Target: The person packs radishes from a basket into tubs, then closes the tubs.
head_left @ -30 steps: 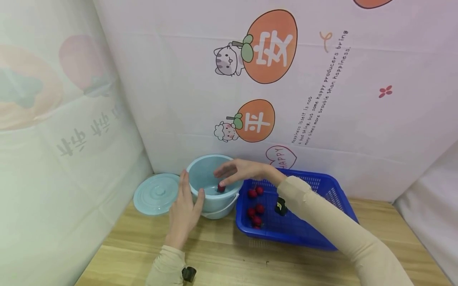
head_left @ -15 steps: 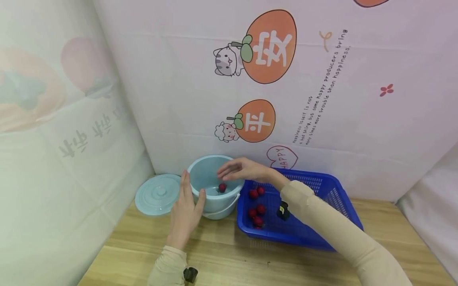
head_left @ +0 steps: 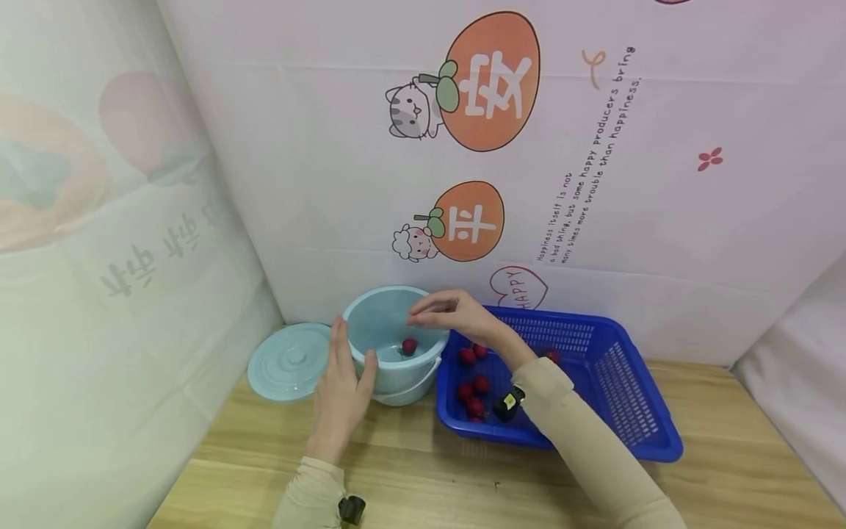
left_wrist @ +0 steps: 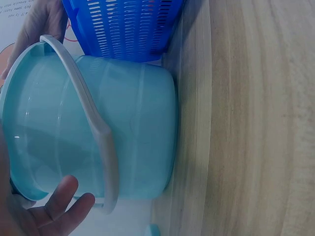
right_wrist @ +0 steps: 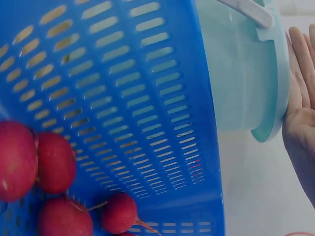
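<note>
A light blue bucket (head_left: 399, 378) stands on the table with one red radish (head_left: 410, 346) inside on its bottom. My left hand (head_left: 342, 386) rests against the bucket's left side, long fingers straight at the rim and thumb toward the front. In the left wrist view its fingers (left_wrist: 61, 209) lie by the bucket wall and pale handle. Over the bucket's right rim hovers my right hand (head_left: 452, 314), fingers loosely bent and holding nothing. Several radishes (head_left: 476, 406) lie in the blue basket (head_left: 611, 441) beneath my right forearm; the right wrist view shows some radishes (right_wrist: 56, 162) up close.
A round light blue lid (head_left: 291, 361) lies left of the bucket. The basket stands close to the bucket's right side, on the wooden table (head_left: 423, 477). A printed white cloth (head_left: 330, 184) rises right behind them.
My right hand has let go of the radish in the bucket and risen toward the right rim. Its forearm has shifted, uncovering the basket's right end. The left hand stays put.
</note>
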`<state>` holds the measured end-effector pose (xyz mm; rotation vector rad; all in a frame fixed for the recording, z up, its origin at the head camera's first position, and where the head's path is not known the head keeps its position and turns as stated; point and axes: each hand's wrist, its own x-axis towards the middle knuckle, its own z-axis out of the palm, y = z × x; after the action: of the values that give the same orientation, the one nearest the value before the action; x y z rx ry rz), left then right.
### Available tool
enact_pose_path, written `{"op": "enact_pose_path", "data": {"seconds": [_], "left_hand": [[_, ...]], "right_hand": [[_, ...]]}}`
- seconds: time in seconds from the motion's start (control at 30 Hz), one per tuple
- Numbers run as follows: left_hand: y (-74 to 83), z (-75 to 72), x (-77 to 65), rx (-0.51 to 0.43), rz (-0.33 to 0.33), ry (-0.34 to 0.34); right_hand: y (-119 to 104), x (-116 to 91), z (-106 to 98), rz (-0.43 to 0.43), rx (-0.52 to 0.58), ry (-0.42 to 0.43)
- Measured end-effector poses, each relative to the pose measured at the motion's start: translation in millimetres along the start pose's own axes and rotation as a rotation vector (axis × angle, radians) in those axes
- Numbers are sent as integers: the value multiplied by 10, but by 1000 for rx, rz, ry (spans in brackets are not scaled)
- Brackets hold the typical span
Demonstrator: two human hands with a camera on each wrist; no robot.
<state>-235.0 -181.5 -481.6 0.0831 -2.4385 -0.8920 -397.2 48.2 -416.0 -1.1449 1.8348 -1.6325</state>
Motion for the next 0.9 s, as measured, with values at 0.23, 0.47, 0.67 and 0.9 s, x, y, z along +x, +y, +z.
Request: {"op": "enact_pose_path", "data": {"seconds": [0.23, 0.47, 0.67, 0.9], "left_hand": [[-29, 22, 1, -3, 16, 23], [-28, 35, 10, -11, 14, 21], [1, 48, 16, -15, 20, 24], [20, 64, -16, -25, -7, 25]], "right_hand": [[42, -18, -12, -30, 3, -3], [14, -42, 12, -17, -30, 26], [0, -131, -15, -23, -78, 68], [70, -402, -303, 3, 62, 114]]}}
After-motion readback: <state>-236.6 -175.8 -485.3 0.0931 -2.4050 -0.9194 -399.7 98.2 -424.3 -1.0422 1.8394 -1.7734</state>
